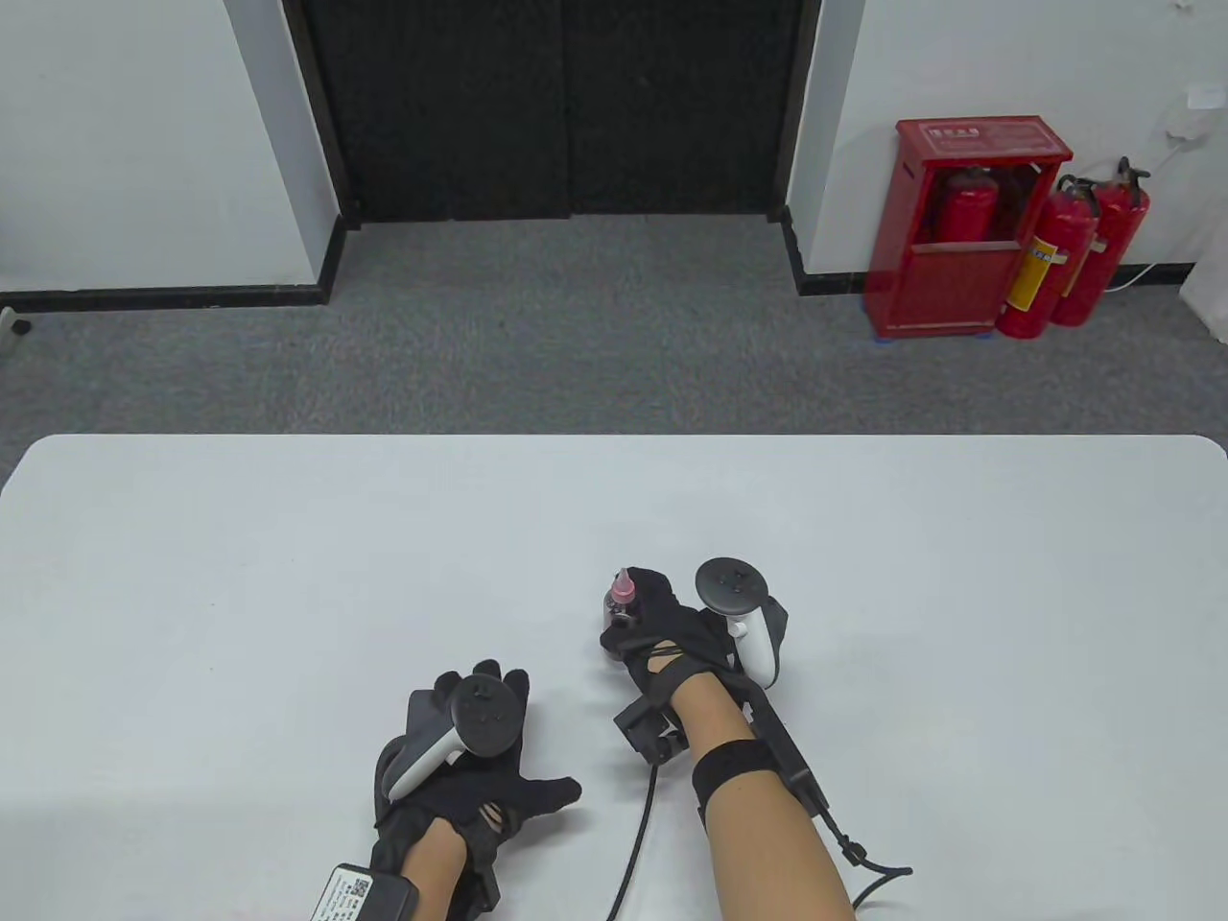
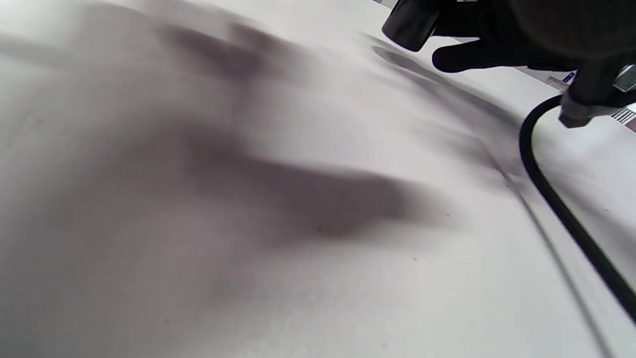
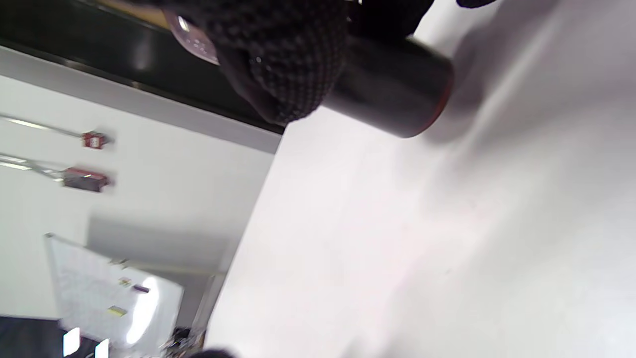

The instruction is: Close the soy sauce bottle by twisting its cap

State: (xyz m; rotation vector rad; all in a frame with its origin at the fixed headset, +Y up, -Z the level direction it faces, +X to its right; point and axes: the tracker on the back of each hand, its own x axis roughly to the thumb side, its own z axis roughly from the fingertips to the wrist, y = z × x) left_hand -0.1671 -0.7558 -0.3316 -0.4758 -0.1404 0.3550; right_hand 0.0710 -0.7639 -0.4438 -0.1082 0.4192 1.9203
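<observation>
So we've got the soy sauce bottle (image 1: 615, 624) standing upright on the white surface (image 1: 240, 576), right hand (image 1: 662, 633) wrapped around its body. From the right wrist view the bottle (image 3: 392, 94) looks dark all the way through, so we're guessing it's full-ish, can't really tell. Pink cap (image 1: 625, 585) sits on top. Left hand (image 1: 480, 767) lies flat nearby, fingers spread, holding nothing.

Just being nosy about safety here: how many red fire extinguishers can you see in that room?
3. One fire extinguisher stands inside the red cabinet against the far wall; two more stand on the floor just right of it. The cabinet may hide others.
</observation>
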